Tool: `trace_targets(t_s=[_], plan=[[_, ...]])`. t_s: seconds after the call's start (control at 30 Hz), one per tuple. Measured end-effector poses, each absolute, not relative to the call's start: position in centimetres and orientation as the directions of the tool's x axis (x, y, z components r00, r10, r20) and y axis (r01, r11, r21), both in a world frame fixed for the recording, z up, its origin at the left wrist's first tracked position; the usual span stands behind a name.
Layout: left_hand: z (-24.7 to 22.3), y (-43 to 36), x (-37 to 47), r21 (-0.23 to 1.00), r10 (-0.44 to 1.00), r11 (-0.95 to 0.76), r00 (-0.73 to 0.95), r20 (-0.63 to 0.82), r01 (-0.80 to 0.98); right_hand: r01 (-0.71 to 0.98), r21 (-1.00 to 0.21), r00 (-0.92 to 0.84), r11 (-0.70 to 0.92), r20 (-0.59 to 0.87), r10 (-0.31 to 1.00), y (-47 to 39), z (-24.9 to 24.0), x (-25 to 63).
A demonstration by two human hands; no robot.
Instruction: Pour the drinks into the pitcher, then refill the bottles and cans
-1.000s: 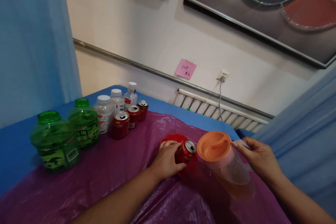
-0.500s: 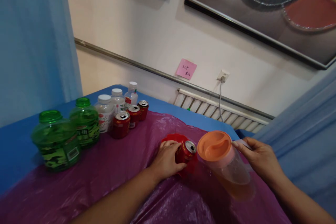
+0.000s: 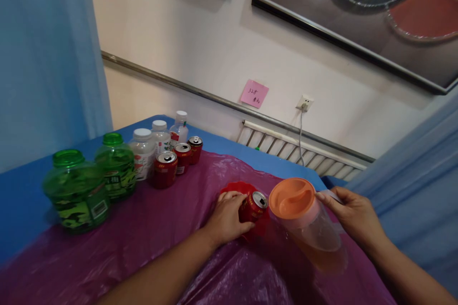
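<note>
My left hand (image 3: 229, 217) is closed around a red drink can (image 3: 253, 206), which tilts to the right with its opened top facing the pitcher. Beneath the can and hand lies a red dish with a wavy rim (image 3: 238, 187), partly hidden. My right hand (image 3: 356, 212) grips the handle of a clear plastic pitcher (image 3: 315, 238) with an orange lid (image 3: 292, 198). The pitcher leans toward the can, its lid close beside the can's top. Brownish liquid fills its lower part. Whether any liquid is flowing between the two I cannot tell.
To the left, three red cans (image 3: 165, 169) stand in a row beside white-capped bottles (image 3: 143, 155) and two open green jars (image 3: 77, 190). Purple plastic sheeting (image 3: 150, 233) covers much of the blue table (image 3: 21, 200). Behind are a radiator (image 3: 272, 143) and a wall socket (image 3: 305, 103).
</note>
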State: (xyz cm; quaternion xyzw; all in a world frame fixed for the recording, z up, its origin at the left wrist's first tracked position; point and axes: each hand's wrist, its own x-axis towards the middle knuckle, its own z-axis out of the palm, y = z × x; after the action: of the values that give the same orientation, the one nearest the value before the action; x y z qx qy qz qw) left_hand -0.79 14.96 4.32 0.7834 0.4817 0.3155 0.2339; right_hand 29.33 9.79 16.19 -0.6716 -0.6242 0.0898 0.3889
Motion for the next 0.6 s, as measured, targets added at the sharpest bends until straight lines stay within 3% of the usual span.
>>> trace_targets(t_s=[0.6], plan=[[4.28, 14.98, -0.79, 0.675, 0.9, -0.43, 0.346, 0.266, 0.599, 0.725, -0.684, 0.223, 0.081, 0.343, 0.912, 9.69, 16.44, 28.63]])
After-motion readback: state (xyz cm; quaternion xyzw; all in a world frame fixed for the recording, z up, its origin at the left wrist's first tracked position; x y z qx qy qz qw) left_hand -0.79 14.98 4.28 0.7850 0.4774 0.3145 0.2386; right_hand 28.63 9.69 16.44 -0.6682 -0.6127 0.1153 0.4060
